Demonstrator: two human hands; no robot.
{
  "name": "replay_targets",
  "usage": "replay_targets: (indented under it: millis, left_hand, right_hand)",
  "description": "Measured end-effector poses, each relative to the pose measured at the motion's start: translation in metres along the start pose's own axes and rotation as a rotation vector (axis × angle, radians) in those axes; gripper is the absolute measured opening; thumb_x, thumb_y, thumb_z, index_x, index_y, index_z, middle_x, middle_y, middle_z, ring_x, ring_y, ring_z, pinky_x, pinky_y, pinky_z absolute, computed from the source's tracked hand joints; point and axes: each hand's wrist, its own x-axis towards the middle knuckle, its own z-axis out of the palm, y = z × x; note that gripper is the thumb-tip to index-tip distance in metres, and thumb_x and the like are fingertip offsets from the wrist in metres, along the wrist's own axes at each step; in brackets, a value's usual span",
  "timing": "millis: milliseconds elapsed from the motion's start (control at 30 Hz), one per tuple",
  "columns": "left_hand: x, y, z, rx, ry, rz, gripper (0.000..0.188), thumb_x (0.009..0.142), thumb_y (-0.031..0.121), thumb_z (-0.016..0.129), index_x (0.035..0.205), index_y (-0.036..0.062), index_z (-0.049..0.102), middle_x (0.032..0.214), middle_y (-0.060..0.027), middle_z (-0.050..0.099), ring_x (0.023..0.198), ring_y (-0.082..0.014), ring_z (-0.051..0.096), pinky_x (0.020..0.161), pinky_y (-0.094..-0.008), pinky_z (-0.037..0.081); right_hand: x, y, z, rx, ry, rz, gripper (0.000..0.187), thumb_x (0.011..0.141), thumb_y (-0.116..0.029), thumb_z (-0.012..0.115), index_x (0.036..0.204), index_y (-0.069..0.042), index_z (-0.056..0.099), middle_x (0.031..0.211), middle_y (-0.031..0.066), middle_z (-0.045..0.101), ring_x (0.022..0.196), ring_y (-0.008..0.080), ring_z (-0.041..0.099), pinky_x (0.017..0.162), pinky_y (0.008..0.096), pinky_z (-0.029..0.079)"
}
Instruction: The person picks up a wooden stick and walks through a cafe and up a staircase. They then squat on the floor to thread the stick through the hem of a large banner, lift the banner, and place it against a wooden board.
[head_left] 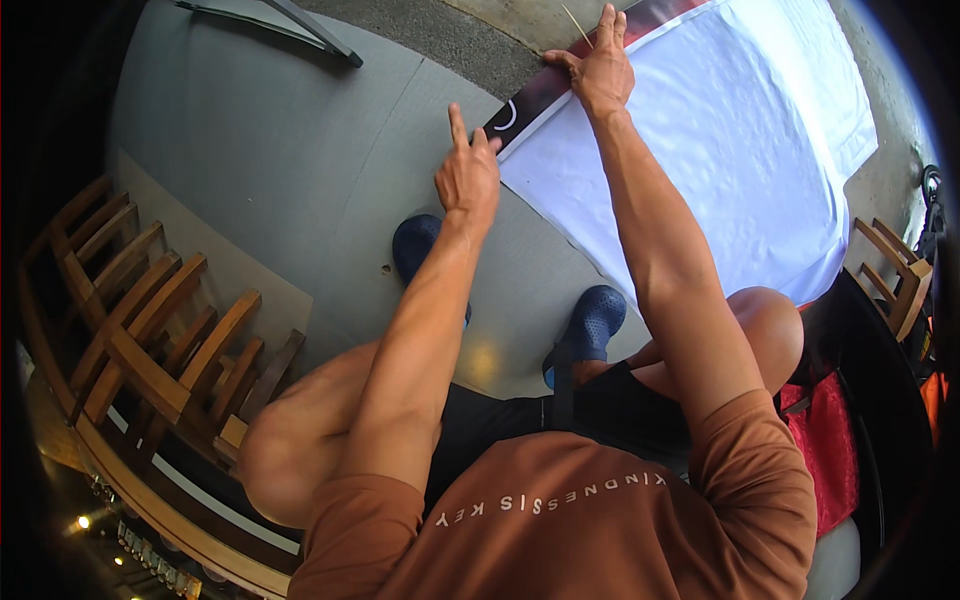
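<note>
Across a smooth grey floor (300, 150), a broad white sheet (740, 150) lies ahead and to the seated person's right.
Slatted wooden furniture (170, 330) stands at the left; rough concrete (440, 40) shows beyond. Along the sheet's far-left edge runs a dark printed border (542, 98). There the right hand (603, 70) rests, thumb and fingers spread wide; the left hand (468, 178), forefinger extended, is at the corner, its hold unclear. A thin pale stick (577, 24) shows between right thumb and fingers.
</note>
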Motion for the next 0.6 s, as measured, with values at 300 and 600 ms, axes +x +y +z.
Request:
replay_targets:
  millis: [300,600]
  left_hand:
    - [0.078,0.012,-0.007,-0.229,-0.045,-0.209,0.055,0.070,0.054,0.089,0.079,0.0028,0.070,0.083,-0.0171,0.075,0.078,-0.0344,0.073,0.068,-0.0452,0.056]
    - [0.061,-0.029,-0.021,-0.142,-0.262,-0.220,0.053,0.070,0.050,0.090,0.079,0.0022,0.071,0.081,-0.0155,0.074,0.075,-0.0299,0.073,0.065,-0.0424,0.056]
  right_hand:
    - [0.002,-0.001,0.005,-0.024,-0.007,-0.060,0.122,0.063,-0.026,0.093,0.160,-0.007,0.021,0.163,0.0206,0.031,0.135,0.0379,0.051,0.098,0.0425,0.053]
    - [0.003,0.003,0.001,-0.022,-0.038,-0.027,0.123,0.062,-0.028,0.093,0.159,-0.006,0.021,0.163,0.0190,0.030,0.137,0.0376,0.049,0.100,0.0418,0.053]
